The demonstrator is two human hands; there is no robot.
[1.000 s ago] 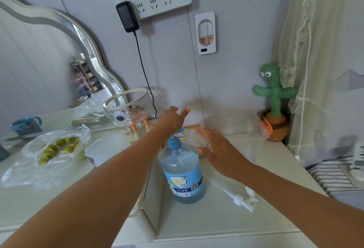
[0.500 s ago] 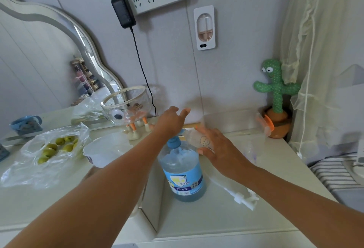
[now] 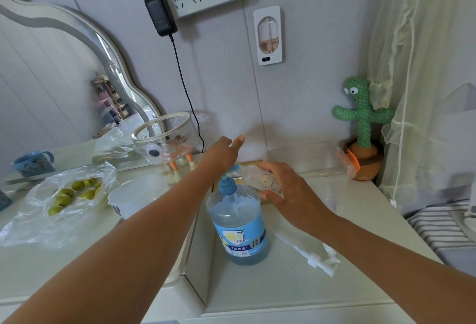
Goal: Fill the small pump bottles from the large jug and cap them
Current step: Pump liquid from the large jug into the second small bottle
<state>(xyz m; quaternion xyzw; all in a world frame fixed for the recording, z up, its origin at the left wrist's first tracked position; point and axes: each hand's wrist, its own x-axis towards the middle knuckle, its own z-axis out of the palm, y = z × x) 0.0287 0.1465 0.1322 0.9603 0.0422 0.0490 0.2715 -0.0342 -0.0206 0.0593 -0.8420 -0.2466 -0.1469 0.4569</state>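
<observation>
The large clear jug [image 3: 238, 223] of blue liquid stands on the white counter, with a blue pump head [image 3: 228, 183] on top. My left hand [image 3: 221, 155] rests palm-down on that pump head, fingers spread. My right hand [image 3: 286, 189] holds a small clear bottle [image 3: 260, 177] with a cartoon drawing, tilted so its mouth meets the pump's nozzle. A white pump cap [image 3: 320, 259] with its tube lies on the counter to the right of the jug, under my right forearm.
A plastic bag of green fruit [image 3: 64, 195], a white cup [image 3: 136, 195] and a glass bowl with googly eyes [image 3: 164, 140] sit to the left. A cactus toy [image 3: 362, 128] stands at the back right, by a curtain. A cable hangs from the wall socket strip.
Both hands keep their hold on the pump and the small bottle. Only the camera has shifted slightly.
</observation>
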